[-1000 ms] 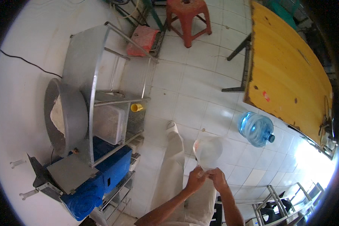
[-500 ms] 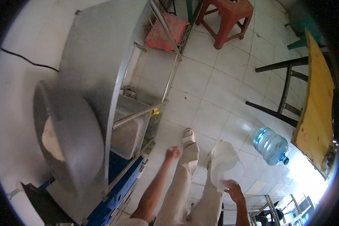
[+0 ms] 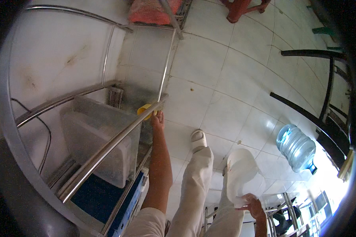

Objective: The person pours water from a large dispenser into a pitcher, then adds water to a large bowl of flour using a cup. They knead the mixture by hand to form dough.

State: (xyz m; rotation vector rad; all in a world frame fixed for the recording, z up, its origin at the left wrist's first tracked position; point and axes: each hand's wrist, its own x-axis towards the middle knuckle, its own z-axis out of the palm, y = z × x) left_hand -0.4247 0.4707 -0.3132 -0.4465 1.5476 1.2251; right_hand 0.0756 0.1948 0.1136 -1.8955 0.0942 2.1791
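Note:
My left hand (image 3: 158, 119) reaches to the lower shelf of a metal rack. Its fingers are bent at the handle of a yellow plastic cup (image 3: 144, 111), which partly sits behind the rack's rail. Down by my right leg, my right hand (image 3: 254, 206) grips the edge of a translucent whitish plastic tub (image 3: 245, 173). The tub hides my right foot. Beside the cup, a clear plastic bin (image 3: 103, 138) stands on the shelf; its contents are hard to make out.
A metal rail (image 3: 106, 148) crosses in front of the bin. A blue water bottle (image 3: 296, 148) lies on the tiled floor (image 3: 225, 102) at right, near a black-legged piece of furniture (image 3: 300, 108). A red stool (image 3: 243, 10) and a red cloth-like bundle (image 3: 154, 12) are at the far side.
My left hand has moved forward and left to the yellow cup. The view has shifted lower into the rack, so the large grey bowl on top has left the view. My right hand still grips the tub.

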